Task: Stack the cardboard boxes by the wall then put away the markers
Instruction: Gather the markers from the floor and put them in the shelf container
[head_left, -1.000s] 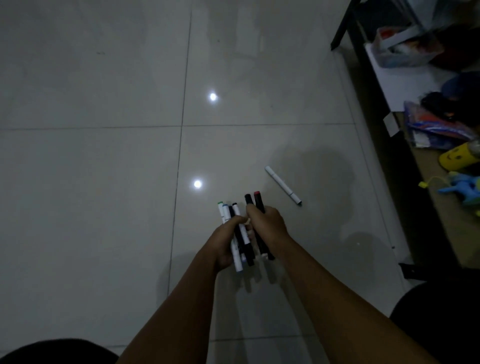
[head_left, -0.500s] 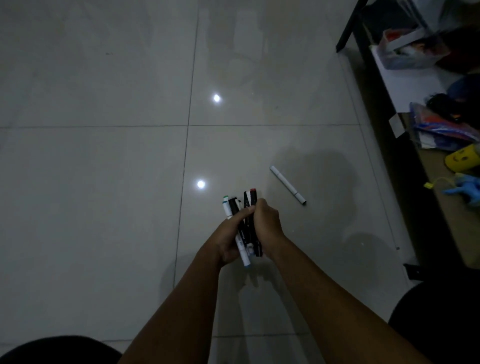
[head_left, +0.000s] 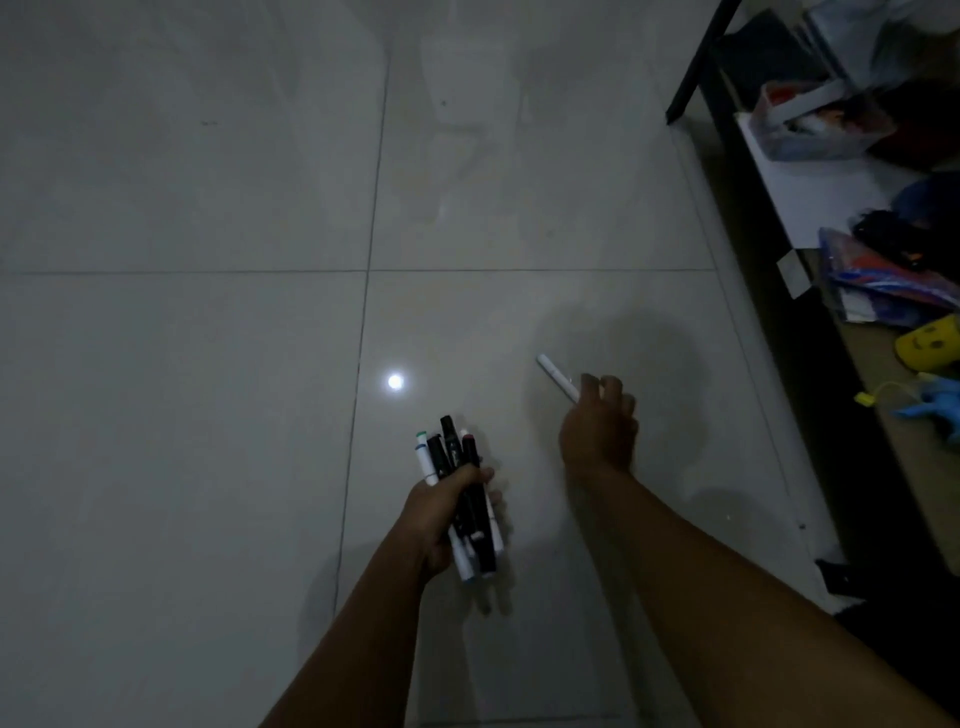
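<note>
My left hand (head_left: 441, 514) is shut on a bundle of several markers (head_left: 457, 467), black and white ones, held upright over the tiled floor. One white marker (head_left: 556, 376) lies alone on the floor, up and to the right of the bundle. My right hand (head_left: 597, 436) reaches to it with fingers apart, and the fingertips cover the marker's near end. The marker's far end still rests on the tile. No cardboard boxes are in view.
A low dark shelf (head_left: 769, 270) runs along the right edge. It carries a clear plastic container (head_left: 810, 130), white paper (head_left: 821, 192), a yellow toy (head_left: 935, 345) and a blue toy (head_left: 935, 400). Pale floor tiles (head_left: 208, 364) fill the left and middle.
My right hand has let go of the bundle and moved right and forward to the lone white marker. The left hand now holds the bundle alone.
</note>
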